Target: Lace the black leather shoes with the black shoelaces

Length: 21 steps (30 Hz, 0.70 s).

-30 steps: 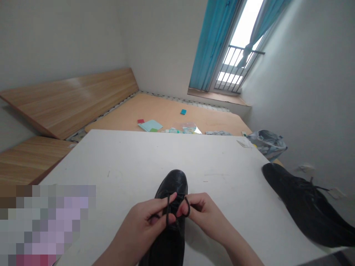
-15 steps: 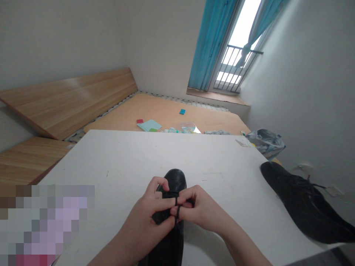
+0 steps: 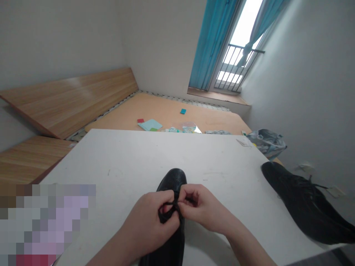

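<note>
A black leather shoe [image 3: 172,181] lies on the white table [image 3: 133,162], toe pointing away from me. Both of my hands meet over its lacing. My left hand [image 3: 151,223] pinches a loop of the black shoelace [image 3: 166,214] between thumb and fingers. My right hand [image 3: 198,207] pinches the lace right beside it, fingertips touching the left hand's. The rear half of the shoe is hidden under my hands and forearms.
A second black shoe [image 3: 302,203] lies at the table's right edge. Beyond the table are a bare wooden bed platform [image 3: 166,111] with small coloured items, a plastic bag [image 3: 266,142], and a window with blue curtains [image 3: 213,44]. A blurred patch covers the lower left.
The two open lace loops seen a second ago have been drawn together. My hands have closed in over the lacing, and the lace is now bunched tightly between my fingertips.
</note>
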Tool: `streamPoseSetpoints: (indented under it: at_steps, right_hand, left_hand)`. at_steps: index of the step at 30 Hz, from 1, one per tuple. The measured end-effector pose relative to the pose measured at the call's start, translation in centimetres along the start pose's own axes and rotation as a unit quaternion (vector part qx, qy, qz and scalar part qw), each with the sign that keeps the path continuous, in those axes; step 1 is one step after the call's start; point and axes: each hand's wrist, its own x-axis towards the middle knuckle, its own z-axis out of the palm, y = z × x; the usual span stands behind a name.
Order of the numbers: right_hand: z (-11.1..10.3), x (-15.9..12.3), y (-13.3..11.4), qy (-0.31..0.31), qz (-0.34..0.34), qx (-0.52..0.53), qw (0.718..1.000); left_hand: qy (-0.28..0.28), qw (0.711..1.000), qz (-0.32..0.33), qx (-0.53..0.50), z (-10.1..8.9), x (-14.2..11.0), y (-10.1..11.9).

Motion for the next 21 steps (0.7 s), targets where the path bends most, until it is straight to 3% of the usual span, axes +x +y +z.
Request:
streamPoseSetpoints:
  at_steps: [2, 4, 10, 12, 21]
  right_hand:
    - [0.0, -0.3, 0.1, 0.035, -0.054, -0.076, 0.995]
    - [-0.1, -0.9, 0.4, 0.064, -0.121, -0.192, 0.972]
    - [-0.6, -2.6, 1.6, 0.116, -0.273, -0.479, 0.826]
    - [-0.8, -3.1, 1.9, 0.129, -0.294, -0.518, 0.793]
    - [-1.6, -3.8, 2.3, 0.126, -0.352, -0.598, 0.709]
  left_hand:
    - [-0.011, 0.998, -0.015, -0.060, -0.3, 0.3, -0.6]
    - [-0.009, 0.996, -0.034, -0.083, -0.4, 0.5, -1.2]
    - [-0.001, 0.990, -0.085, -0.117, -0.2, 0.2, -3.1]
    - [-0.001, 0.988, -0.094, -0.118, -0.1, -0.1, -3.5]
    - [-0.008, 0.985, -0.117, -0.125, 0.1, -0.5, -4.3]
